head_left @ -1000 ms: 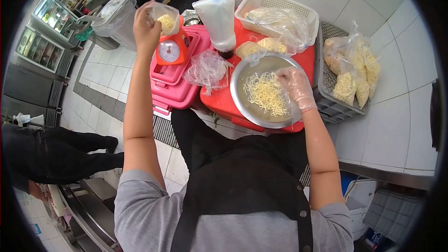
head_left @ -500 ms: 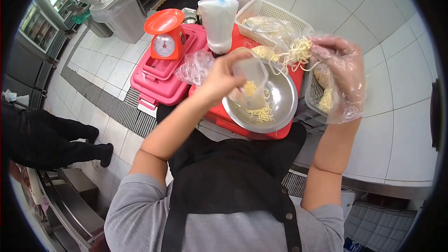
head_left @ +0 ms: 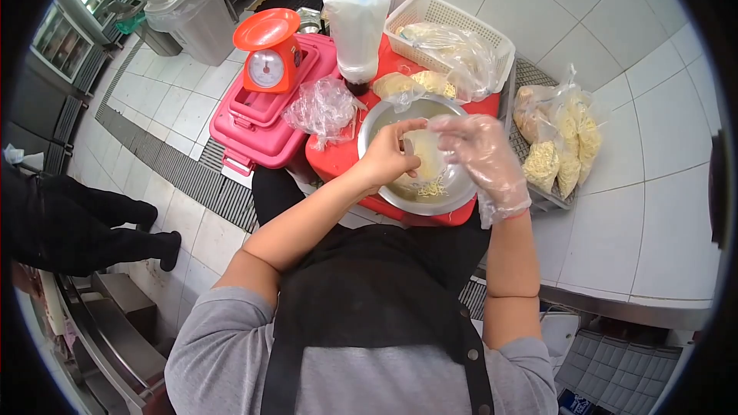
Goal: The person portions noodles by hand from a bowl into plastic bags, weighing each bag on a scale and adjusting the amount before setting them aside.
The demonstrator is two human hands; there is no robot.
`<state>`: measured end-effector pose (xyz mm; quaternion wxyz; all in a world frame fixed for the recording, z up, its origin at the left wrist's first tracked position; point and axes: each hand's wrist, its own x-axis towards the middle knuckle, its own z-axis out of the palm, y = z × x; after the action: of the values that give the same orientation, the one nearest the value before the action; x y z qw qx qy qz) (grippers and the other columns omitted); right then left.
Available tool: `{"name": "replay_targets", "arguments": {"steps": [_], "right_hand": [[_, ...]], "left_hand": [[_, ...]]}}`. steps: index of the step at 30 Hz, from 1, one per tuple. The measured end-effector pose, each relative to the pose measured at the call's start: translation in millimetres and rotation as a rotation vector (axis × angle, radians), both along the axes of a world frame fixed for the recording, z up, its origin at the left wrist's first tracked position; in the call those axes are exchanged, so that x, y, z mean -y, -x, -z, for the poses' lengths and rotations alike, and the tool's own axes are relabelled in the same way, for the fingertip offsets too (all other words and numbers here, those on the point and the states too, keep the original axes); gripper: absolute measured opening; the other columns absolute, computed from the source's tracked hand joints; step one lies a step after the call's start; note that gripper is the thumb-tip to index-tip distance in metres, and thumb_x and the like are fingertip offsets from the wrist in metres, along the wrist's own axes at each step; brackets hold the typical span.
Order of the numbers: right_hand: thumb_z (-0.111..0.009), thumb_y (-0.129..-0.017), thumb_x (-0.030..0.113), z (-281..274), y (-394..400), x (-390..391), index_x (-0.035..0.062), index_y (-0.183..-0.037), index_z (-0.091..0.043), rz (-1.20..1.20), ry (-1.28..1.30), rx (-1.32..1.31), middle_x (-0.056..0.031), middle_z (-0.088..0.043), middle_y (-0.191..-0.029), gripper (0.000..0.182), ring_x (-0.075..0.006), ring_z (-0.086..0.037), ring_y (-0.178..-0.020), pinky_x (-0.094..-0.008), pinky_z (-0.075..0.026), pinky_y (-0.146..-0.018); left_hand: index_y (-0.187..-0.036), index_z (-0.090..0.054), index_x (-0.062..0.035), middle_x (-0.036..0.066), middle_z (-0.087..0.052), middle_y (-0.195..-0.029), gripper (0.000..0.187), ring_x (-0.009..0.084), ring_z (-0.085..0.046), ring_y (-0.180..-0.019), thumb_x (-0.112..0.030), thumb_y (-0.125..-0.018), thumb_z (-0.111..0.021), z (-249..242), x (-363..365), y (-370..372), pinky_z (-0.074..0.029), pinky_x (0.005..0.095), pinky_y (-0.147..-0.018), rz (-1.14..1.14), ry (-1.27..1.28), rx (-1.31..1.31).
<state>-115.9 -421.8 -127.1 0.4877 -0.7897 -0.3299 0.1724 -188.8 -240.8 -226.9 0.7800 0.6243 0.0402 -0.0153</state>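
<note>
At the left, a person in dark trousers stands well apart. An orange scale sits on the lid of a pink box, its pan bare, and crumpled plastic lies on the left edge of the red stand. An upright white pouch stands toward the far left corner.

The bare left hand is over the bowl, thumb and fingers pinching the rim of a thin clear bag. The metal bowl fills the near part of the stand, and a small heap of loose noodles lies toward its near edge. The gloved right hand has just come in from the right, where it held a dangling clump; now its fingers reach the bag's mouth and no clump shows. That suggests the portion is in the bag, though whether the fingers pinch anything cannot be told.

Behind the bowl, bagged noodles lie before a white basket at the far right corner. Farther right, filled bags rest on a grey crate
</note>
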Motion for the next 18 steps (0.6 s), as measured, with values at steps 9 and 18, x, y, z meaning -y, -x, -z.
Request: {"name": "replay_targets", "arguments": {"steps": [9, 18], "right_hand": [[-0.071, -0.088, 0.004, 52, -30, 23, -0.0022, -0.107, -0.074, 0.247, -0.005, 0.079, -0.0057, -0.074, -0.090, 0.020, -0.0098, -0.067, -0.072, -0.0245, -0.054, -0.064], [-0.075, -0.083, 0.009, 101, -19, 42, -0.0044, -0.100, -0.075, 0.357, 0.053, -0.075, -0.0126, -0.075, -0.085, 0.022, -0.0164, -0.069, -0.072, -0.0311, -0.055, -0.071]], "left_hand": [[-0.139, -0.056, 0.0047, 0.009, -0.070, -0.107, 0.065, 0.0077, -0.063, -0.068, 0.013, -0.075, -0.056, -19, -32, 8, -0.055, 0.0239, -0.060, -0.194, 0.012, 0.105], [-0.134, -0.061, 0.0069, 0.012, -0.070, -0.119, 0.051, 0.0111, -0.066, -0.081, 0.009, -0.084, -0.055, -150, -187, -11, -0.054, 0.0247, -0.069, -0.445, -0.197, 0.318]]}}
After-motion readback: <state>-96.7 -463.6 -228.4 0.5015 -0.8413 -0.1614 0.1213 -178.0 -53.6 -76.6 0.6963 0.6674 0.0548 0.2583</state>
